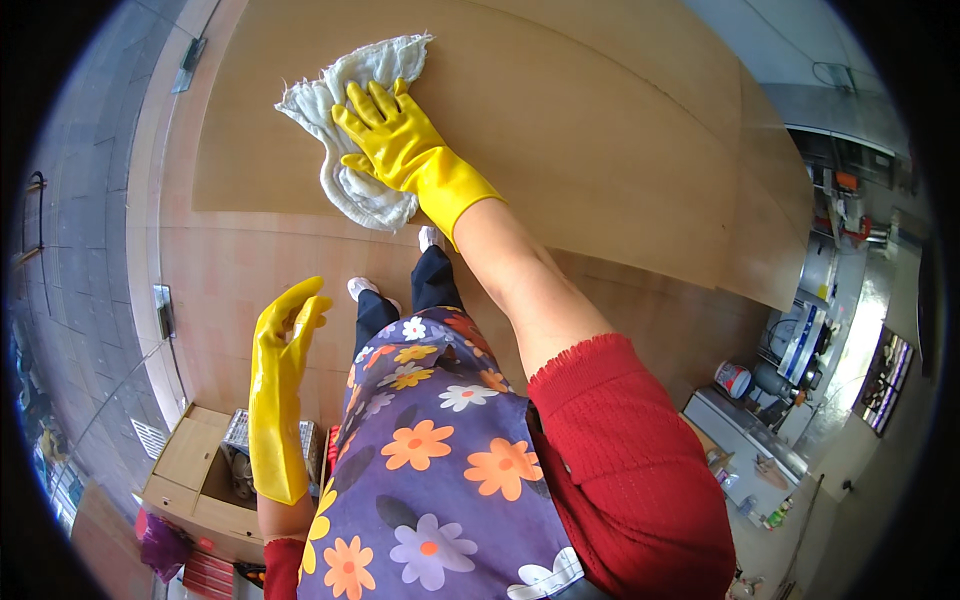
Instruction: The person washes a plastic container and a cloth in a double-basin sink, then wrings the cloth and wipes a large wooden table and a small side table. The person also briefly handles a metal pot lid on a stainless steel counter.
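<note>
A white cloth (pixel 350 195) with frayed edges lies bunched on a wide brown tabletop (pixel 600 150). My right hand (pixel 390 135), in a yellow rubber glove, rests flat on top of the cloth with its fingers spread. The bare forearm and a red sleeve follow behind it. My left hand (pixel 285 330), gloved in the same yellow rubber, hangs at my side away from the table. Its fingers bend loosely, with a gap to the thumb, and nothing shows in them. A purple flowered apron (pixel 430 480) covers my front.
Below the tabletop's near edge are my feet on a pinkish wood-look floor (pixel 230 260). An open cardboard box (pixel 190 450) with a wire basket stands at the lower left. Cluttered shelving and a white-and-red tub (pixel 733 378) are on the right. Glass doors line the left.
</note>
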Demonstrator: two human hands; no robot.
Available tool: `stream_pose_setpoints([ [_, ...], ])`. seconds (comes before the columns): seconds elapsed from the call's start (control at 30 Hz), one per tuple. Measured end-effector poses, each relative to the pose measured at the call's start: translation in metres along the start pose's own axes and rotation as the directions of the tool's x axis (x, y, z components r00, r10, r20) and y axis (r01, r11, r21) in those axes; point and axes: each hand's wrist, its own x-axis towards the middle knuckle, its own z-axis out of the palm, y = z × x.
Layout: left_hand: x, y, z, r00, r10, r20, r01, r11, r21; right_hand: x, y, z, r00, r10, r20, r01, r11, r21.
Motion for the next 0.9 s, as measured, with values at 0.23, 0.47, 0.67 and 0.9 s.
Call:
stream_pose_setpoints([
  [0.23, -0.025, 0.089, 0.036, 0.727, 0.593, 0.347, -0.667, 0.729, 0.152, 0.003, -0.003, -0.008, 1.0, 0.0, 0.005, 0.0, 1.0, -0.018],
  [0.47, -0.048, 0.108, 0.065, 0.743, 0.048, 0.667, 0.513, 0.598, -0.615, 0.002, -0.003, -0.006, 1.0, 0.004, 0.021, -0.003, 0.999, -0.035],
  [0.67, -0.004, 0.095, 0.087, 0.422, 0.636, 0.646, -0.559, 0.744, -0.367, 0.003, -0.004, -0.008, 0.999, 0.017, 0.044, -0.016, 0.999, -0.043],
  [0.9, 0.004, 0.101, 0.084, 0.279, 0.895, 0.347, -0.912, 0.36, -0.195, 0.003, -0.007, -0.007, 1.0, 0.012, 0.017, -0.012, 0.999, -0.03],
])
